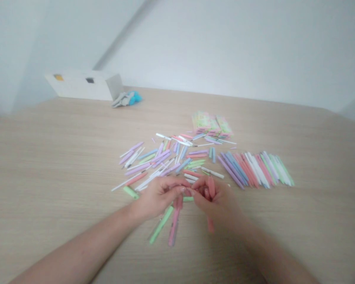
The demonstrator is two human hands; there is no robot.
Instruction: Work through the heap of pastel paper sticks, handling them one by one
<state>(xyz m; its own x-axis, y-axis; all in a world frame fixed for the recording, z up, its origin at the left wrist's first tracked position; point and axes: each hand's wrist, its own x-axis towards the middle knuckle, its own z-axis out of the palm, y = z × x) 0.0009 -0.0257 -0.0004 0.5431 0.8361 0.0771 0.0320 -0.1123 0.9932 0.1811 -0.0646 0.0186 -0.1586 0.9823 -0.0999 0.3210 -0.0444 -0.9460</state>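
Note:
My left hand [163, 194] is closed, thumb and fingertips pressed together against those of my right hand over the near middle of the table. What they pinch is too small and blurred to name. My right hand [217, 199] is closed too, with a coral pen barrel [211, 187] running through its fingers, one end above them and one below. Just under the hands lie a green pen piece [161, 225] and a pink pen piece [173, 227]. Another green piece [188, 199] shows between the hands, partly covered.
Beyond the hands, loose pastel pen parts and white refills [154, 165] are scattered. A slanted row of pens [256, 169] lies at the right. Behind are several small printed packs [210, 124]. A white box [83, 86] and grey-blue gloves [127, 98] stand far left, near the wall.

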